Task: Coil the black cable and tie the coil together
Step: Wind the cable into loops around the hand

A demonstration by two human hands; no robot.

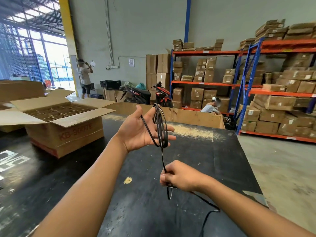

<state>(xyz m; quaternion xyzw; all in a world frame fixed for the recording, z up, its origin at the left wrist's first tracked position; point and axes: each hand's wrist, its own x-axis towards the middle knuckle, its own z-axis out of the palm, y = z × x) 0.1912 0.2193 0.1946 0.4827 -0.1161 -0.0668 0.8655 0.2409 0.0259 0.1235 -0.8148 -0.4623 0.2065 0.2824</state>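
Where black on black, cable (162, 156) faint.

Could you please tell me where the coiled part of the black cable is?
In the head view, the coiled black cable hangs over the fingers of the left hand, above the black table; one strand drops to the right hand, which pinches it.
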